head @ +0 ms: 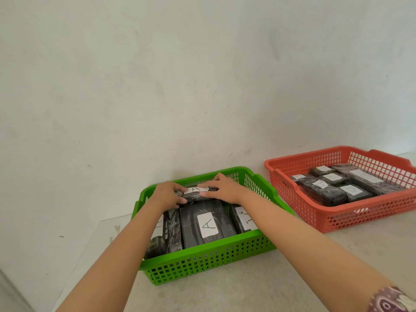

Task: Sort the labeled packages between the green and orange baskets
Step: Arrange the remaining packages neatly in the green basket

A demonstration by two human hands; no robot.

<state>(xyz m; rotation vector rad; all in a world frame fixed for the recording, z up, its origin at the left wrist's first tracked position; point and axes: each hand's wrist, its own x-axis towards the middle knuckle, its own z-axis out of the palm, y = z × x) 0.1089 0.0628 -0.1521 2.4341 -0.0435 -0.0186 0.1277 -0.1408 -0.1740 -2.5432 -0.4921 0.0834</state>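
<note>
A green basket point(209, 255) stands on the table in front of me and holds several black wrapped packages with white labels. One large package point(206, 224) marked A lies in its middle. At the basket's far end a small package point(197, 193) marked A is held from both sides: my left hand point(167, 194) grips its left end and my right hand point(225, 189) grips its right end. An orange basket point(351, 212) stands to the right and holds several black packages; the labels I can read there are marked B.
A pale wall rises right behind both baskets. The table's left edge runs diagonally past the green basket, with floor beyond it. Bare tabletop lies in front of the baskets and between them.
</note>
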